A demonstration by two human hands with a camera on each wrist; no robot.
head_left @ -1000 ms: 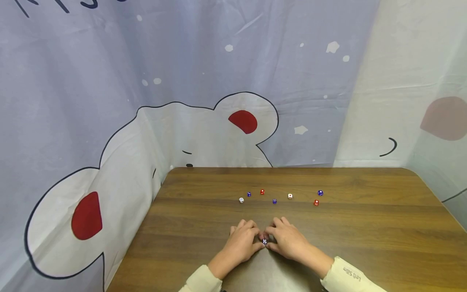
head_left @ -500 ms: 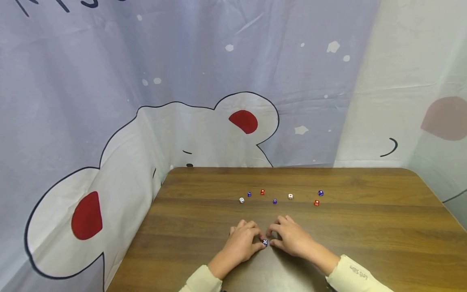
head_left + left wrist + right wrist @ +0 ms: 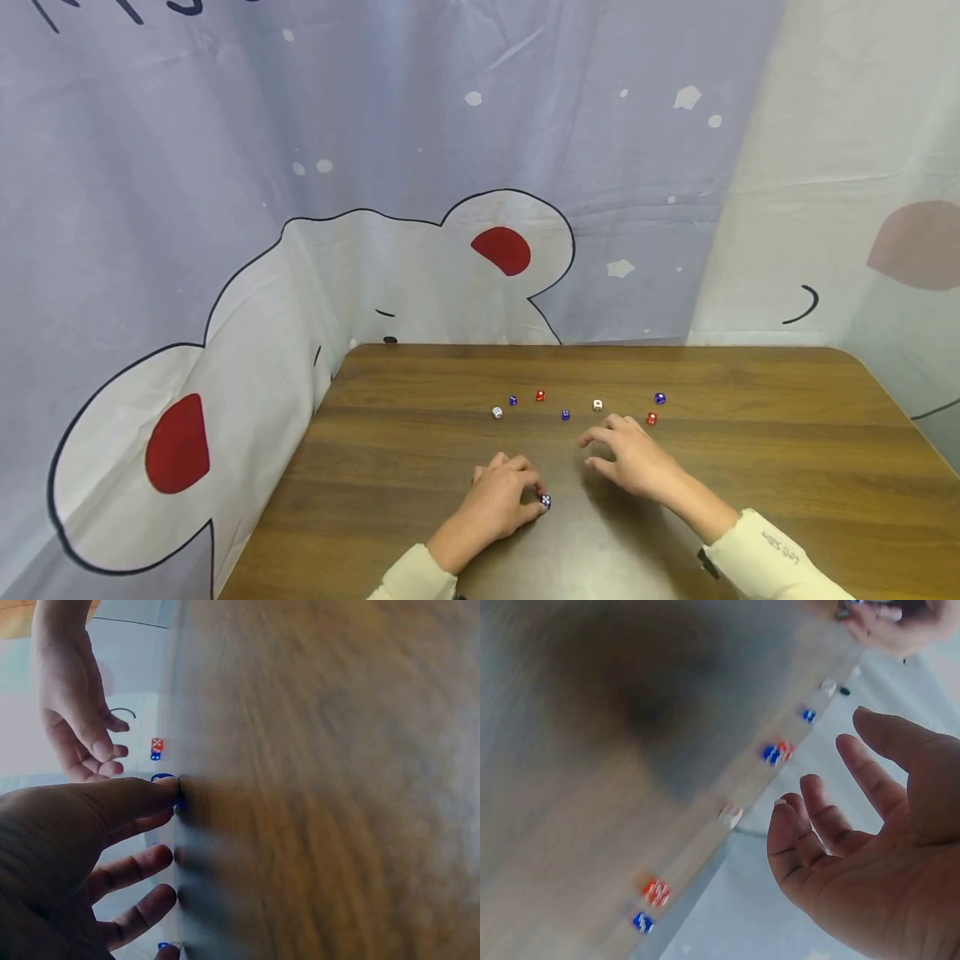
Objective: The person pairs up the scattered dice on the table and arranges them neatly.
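My left hand point(image 3: 501, 498) rests low over the table, thumb and index finger pinching a blue die point(image 3: 545, 502) with white pips. In the left wrist view the thumb covers most of that die. My right hand point(image 3: 633, 458) hangs in the air with loosely spread fingers and nothing between them. Just beyond its fingertips lie a white die point(image 3: 597, 405) and, to the right, a red die point(image 3: 652, 418) with a blue die point(image 3: 660, 398) behind it. The right wrist view shows this empty palm point(image 3: 900, 862) with the row of dice past it.
Further left in the loose row are a second blue die point(image 3: 566, 415), a second red die point(image 3: 540, 396), a small blue die point(image 3: 513, 401) and another white die point(image 3: 497, 412). The wooden table point(image 3: 390, 450) ends at a patterned curtain point(image 3: 360, 275).
My right hand has left the pinched die and moved right and forward toward the row, its fingers spreading. My left hand stays in place, holding the blue die.
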